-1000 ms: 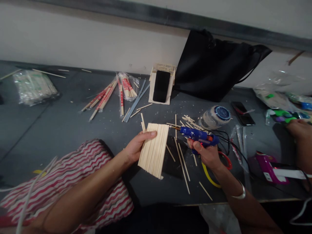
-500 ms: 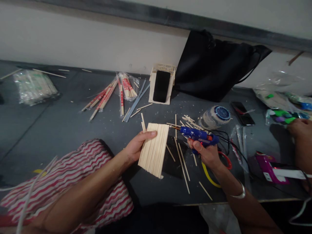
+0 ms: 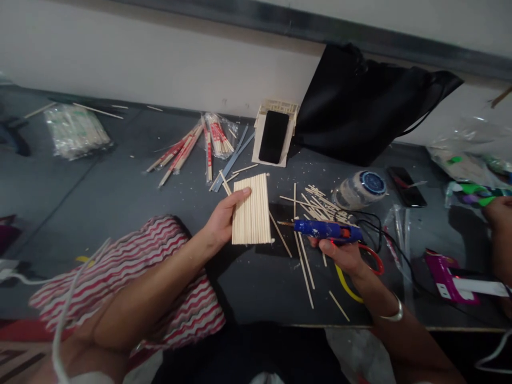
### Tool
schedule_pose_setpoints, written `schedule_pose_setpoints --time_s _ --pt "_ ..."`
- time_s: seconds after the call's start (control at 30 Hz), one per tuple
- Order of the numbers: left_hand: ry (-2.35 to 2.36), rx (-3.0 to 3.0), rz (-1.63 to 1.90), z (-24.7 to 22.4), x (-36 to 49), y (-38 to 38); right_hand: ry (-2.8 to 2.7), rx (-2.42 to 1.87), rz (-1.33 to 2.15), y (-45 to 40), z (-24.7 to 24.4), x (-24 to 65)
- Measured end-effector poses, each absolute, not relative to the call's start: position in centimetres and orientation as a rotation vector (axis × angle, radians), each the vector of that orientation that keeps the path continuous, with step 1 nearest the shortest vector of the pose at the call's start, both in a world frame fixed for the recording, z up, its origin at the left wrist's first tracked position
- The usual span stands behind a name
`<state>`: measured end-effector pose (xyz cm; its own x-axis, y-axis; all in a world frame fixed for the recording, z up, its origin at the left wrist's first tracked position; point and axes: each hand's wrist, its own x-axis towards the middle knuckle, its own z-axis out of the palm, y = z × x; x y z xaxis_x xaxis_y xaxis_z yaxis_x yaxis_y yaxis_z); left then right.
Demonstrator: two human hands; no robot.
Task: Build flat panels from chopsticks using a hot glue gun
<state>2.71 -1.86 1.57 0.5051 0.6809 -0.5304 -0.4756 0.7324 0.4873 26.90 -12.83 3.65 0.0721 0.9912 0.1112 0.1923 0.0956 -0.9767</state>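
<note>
A panel of pale wooden sticks [image 3: 253,213], laid side by side, is held up by my left hand [image 3: 226,217], whose thumb lies on its face. Small whitish blobs show at its right corners. My right hand [image 3: 340,255] is wrapped round a blue glue gun [image 3: 324,229], its nozzle pointing left, a short gap from the panel. Loose sticks [image 3: 304,261] lie on the table below and behind the glue gun.
On the dark table [image 3: 132,197] are wrapped chopsticks [image 3: 182,154], a phone on a stand [image 3: 274,137], a jar [image 3: 360,189], a striped cloth [image 3: 160,266], and a magenta object [image 3: 448,277]. Another person's hand [image 3: 500,213] is at right. A black bag [image 3: 368,106] leans at the wall.
My left hand has raised and turned the panel more upright. The glue gun's nozzle, which was at the panel's upper right corner, is now lower and apart from it. The view has shifted slightly left.
</note>
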Motion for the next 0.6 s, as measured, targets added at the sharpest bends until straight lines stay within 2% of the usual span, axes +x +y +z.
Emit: schedule_pose_setpoints --time_s 0.17,0.6 --pt "0.769 0.310 0.766 1.6 2.6 -1.3 -1.355 -1.331 1.083 -13.0 3.8 27.2" --pt "0.814 0.239 0.826 2.6 3.0 -1.5 -1.297 -1.322 1.061 -13.2 2.8 27.6"
